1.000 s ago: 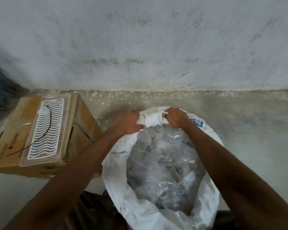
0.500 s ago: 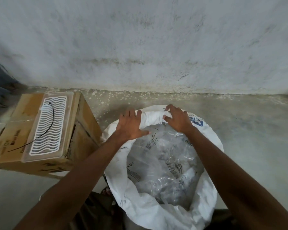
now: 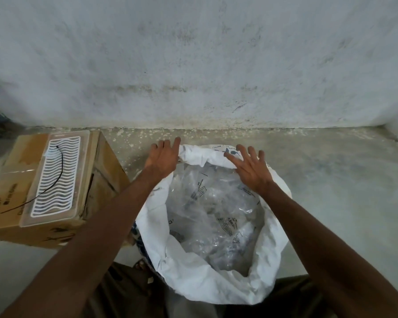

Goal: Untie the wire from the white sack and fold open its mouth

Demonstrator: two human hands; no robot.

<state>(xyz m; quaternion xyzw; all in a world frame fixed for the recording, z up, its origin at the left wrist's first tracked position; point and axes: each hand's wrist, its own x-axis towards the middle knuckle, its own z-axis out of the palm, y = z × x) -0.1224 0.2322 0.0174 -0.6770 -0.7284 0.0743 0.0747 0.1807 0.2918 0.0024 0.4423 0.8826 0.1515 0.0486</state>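
We see the white sack [image 3: 218, 278] standing wide-mouthed on the floor [image 3: 342, 191] at 6 o'clock, our left hand [image 3: 162, 158] and right hand [image 3: 251, 171] resting with fingers released and spread on its rolled far rim, the black wire [image 3: 58, 177] lying on the cardboard box [image 3: 106, 171] at 9 o'clock.

White sack [image 3: 207, 283] base behind rolled rim; clear-bag [image 3: 216, 214] print illegible.

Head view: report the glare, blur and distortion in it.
Head view: light is soft and even, no hard shadows; small glints on the clear plastic bags inside the white sack; wide-angle lens bows the wall-floor line; both hands look sharp, edges slightly soft.
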